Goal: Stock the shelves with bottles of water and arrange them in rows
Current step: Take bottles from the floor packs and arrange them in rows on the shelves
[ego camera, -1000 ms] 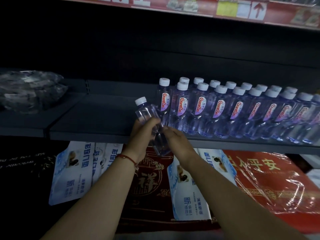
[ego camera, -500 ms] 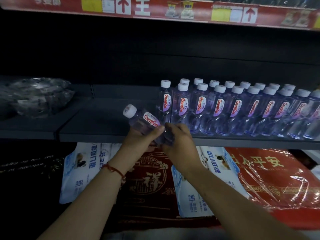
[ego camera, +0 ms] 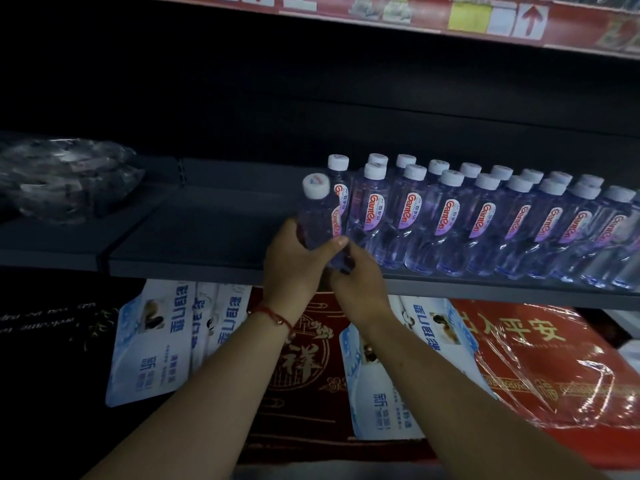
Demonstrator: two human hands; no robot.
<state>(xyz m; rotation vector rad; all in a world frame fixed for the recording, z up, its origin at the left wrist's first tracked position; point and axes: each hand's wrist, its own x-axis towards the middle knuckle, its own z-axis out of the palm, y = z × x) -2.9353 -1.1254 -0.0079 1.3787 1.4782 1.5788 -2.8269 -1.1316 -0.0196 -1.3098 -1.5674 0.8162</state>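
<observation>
Both hands (ego camera: 294, 268) holding bottle (ego camera: 317, 216), rows labelled "GanTen" (ego camera: 446, 216)

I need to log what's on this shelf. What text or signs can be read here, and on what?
"GanTen": labels of the shelved bottles.
"平安": red package below, upside down.
Red arrow: upper shelf strip.
White bags: Chinese print, upside down, unreadable.
Held bottle: label mostly turned away.

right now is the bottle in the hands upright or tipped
Nearly upright, leaning slightly left: the held bottle has its white cap on top.
</observation>
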